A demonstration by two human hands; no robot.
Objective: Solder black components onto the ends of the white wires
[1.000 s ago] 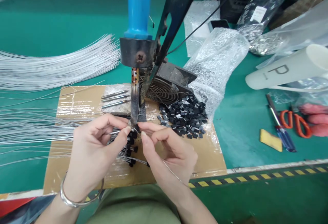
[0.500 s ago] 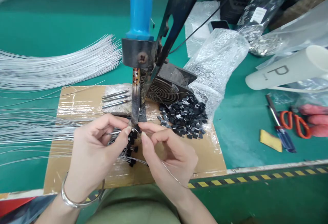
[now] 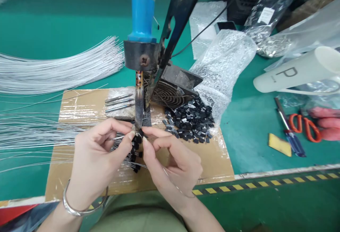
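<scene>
Far left of the iron (image 3: pixel 140 94), a fan of white wires (image 3: pixel 58 65) spreads over the green bench (image 3: pixel 66 23), more strands running across the cardboard (image 3: pixel 85 104) toward the iron's tip. My left hand (image 3: pixel 98 157) sits just left of that tip, fingers curled, thumb and forefinger pinched on a thin wire end (image 3: pixel 118 137) right under the iron; bracelet (image 3: pixel 77 203) on the wrist. Straight below the tip, a short string of black parts (image 3: pixel 136 150) on wires lies on the cardboard between my hands. My right hand (image 3: pixel 172 161) is just right of the tip, thumb and forefinger closed together at the same spot, almost meeting the left fingertips; I cannot tell exactly what they grip, it is too small. Behind and right of the iron, a round fan grille (image 3: pixel 170 96), then a heap of loose black parts (image 3: pixel 190 120) beside bubble wrap (image 3: pixel 223 62). Well right of the iron: a white tube (image 3: pixel 297 71), a screwdriver (image 3: pixel 288 126), a yellow sponge (image 3: pixel 279 144), orange scissors (image 3: pixel 305 127)
</scene>
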